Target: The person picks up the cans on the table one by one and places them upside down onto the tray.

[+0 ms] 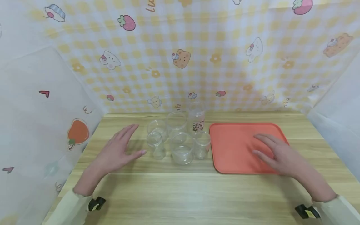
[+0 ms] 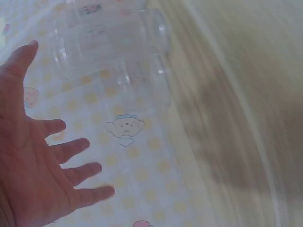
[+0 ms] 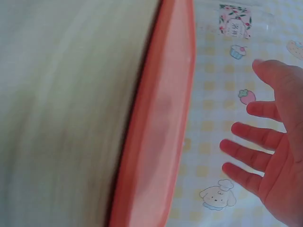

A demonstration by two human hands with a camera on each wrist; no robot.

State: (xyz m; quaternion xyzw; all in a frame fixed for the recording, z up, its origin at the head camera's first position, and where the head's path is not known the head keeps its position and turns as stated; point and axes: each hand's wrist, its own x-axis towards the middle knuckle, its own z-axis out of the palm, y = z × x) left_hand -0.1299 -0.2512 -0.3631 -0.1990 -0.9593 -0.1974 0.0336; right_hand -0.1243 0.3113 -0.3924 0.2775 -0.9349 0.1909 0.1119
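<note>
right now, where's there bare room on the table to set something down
The wooden table is bare along its front, between the two sleeves and up to the clear containers and red tray. The tray's surface is bare too, with the right hand over its right side. Crowded: between tray and left hand, where the containers stand bunched.

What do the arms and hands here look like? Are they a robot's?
No, a person's. The left hand and right hand wear no gloves. The left sleeve and right sleeve are pale cream; a small black piece with a yellowish patch shows by each cuff.
</note>
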